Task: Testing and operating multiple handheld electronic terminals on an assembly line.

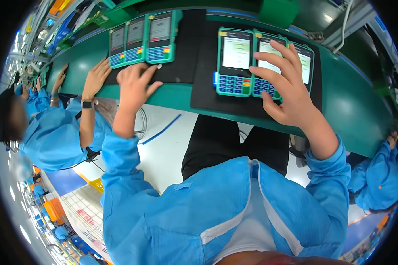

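Your right hand [284, 84] rests open-fingered on the middle payment terminal [265, 66], long axis pointing away; your left hand [135, 84] lies flat, empty, on the black mat [181, 66].

head camera, looking down, close over conveyor [353, 106]

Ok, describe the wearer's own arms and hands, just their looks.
Both arms wear loose bright blue work-coat sleeves with gathered cuffs at the wrists. The left hand and right hand are bare: no gloves, rings or watch visible. Fingers are uncovered.
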